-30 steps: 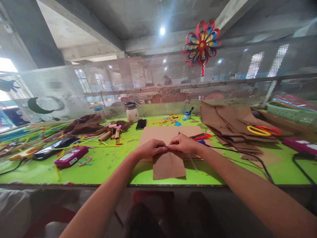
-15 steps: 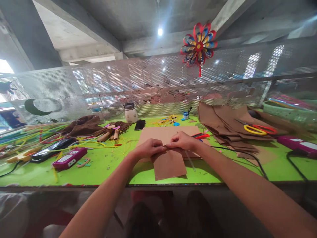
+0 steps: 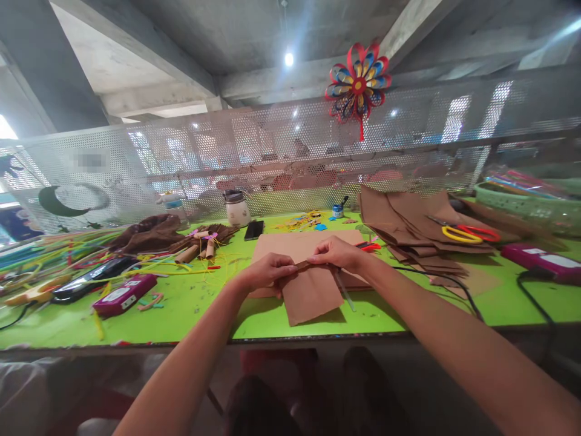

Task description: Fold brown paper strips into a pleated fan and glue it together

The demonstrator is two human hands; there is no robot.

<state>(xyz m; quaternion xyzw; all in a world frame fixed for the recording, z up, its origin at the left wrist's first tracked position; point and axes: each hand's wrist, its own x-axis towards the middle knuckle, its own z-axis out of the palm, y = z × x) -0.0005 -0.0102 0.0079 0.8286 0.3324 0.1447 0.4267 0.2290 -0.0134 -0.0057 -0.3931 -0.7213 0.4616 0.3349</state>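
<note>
A piece of brown paper (image 3: pixel 313 298) hangs toward me, its far edge folded into a narrow strip. My left hand (image 3: pixel 269 271) pinches the left end of that fold between thumb and fingers. On the other side my right hand (image 3: pixel 334 253) is closed on the fold near its right part. Beneath both hands lies a light brown board (image 3: pixel 267 245) on the green table. A thin clear stick (image 3: pixel 347 293) lies beside the paper's right edge. Red pieces (image 3: pixel 372 247) show just past my right wrist.
Stacked brown paper (image 3: pixel 394 221) and yellow-and-red scissors (image 3: pixel 463 235) are at right, near a purple power strip (image 3: pixel 540 261). At left are another purple power strip (image 3: pixel 124 295), paper rolls (image 3: pixel 188 253) and cords. A phone (image 3: pixel 254 230) and a jar (image 3: pixel 236 209) stand farther back.
My hands have moved slightly apart along the fold, uncovering more of the strip between them. The paper has turned a little. The whole view has shifted slightly.
</note>
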